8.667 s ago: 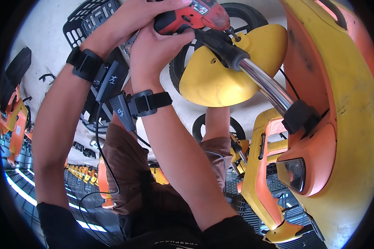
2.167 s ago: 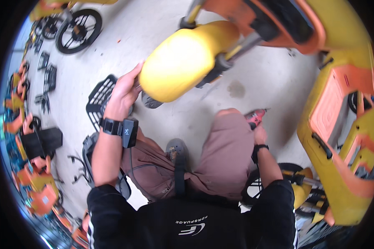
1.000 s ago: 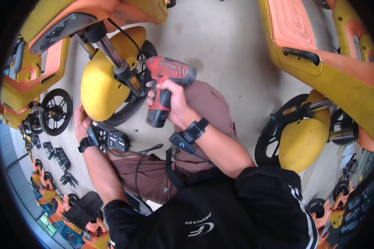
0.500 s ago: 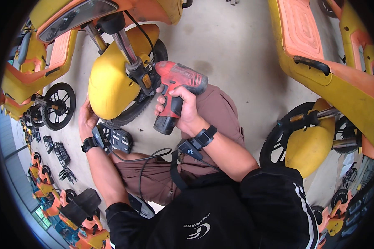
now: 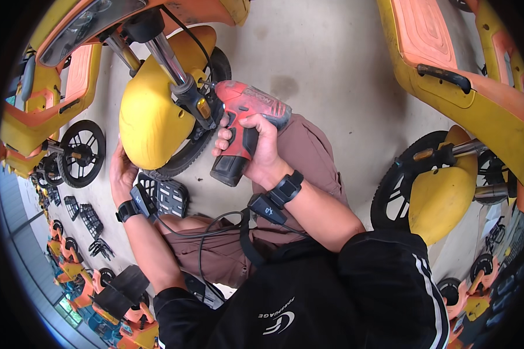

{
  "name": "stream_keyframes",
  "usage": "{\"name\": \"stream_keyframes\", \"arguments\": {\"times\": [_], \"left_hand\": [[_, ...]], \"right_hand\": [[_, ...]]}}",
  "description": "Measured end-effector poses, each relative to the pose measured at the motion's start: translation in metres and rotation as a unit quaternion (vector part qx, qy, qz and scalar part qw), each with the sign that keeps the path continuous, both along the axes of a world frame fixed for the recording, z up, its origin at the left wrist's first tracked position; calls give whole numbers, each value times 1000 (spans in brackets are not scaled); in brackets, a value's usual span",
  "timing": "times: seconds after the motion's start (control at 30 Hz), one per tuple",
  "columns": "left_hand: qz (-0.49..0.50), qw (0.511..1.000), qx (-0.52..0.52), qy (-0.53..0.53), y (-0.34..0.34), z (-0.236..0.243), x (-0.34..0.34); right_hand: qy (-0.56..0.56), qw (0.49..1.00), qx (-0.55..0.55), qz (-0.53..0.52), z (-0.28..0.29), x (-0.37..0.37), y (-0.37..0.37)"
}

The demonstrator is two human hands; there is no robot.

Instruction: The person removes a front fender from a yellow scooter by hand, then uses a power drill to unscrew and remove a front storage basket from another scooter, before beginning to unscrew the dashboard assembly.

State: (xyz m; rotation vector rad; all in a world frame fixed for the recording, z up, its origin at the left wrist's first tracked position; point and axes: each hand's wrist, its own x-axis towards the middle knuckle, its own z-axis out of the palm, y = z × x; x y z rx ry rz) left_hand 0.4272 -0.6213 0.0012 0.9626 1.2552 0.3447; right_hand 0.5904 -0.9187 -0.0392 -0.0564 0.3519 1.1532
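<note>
My right hand (image 5: 256, 142) is wrapped round the grip of a red and black cordless drill (image 5: 241, 96), its fingers at the trigger. The drill's nose faces the side of a yellow front mudguard (image 5: 151, 119), beside the fork leg (image 5: 186, 93) of an electric bike. Whether the bit touches a screw there is too small to tell. Low on the mudguard's left side, my left hand (image 5: 122, 170) grips its edge, some fingertips hidden behind it. The front tyre (image 5: 183, 161) shows below and to the right of the mudguard.
On the right stands another yellow and orange bike (image 5: 471, 104) with its front wheel (image 5: 399, 189). More bikes line the left, one wheel (image 5: 82, 152) close by. A black slotted pedal-like part (image 5: 167, 195) is near my left wrist. A cable (image 5: 215, 224) crosses my lap.
The view has shifted slightly, so the near bike sits a little further left and up. The drill keeps its place at the fork, tilted slightly differently. Both hands keep their hold.
</note>
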Motion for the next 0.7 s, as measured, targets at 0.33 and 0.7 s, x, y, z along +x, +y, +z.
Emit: {"name": "stream_keyframes", "arguments": {"times": [0.33, 0.7], "left_hand": [[-13, 1000, 9, 1, -6, 5, 0], [-28, 999, 17, 6, -6, 3, -3]], "right_hand": [[-12, 1000, -8, 16, 1, 3, -1], [11, 1000, -1, 6, -2, -2, 0]]}}
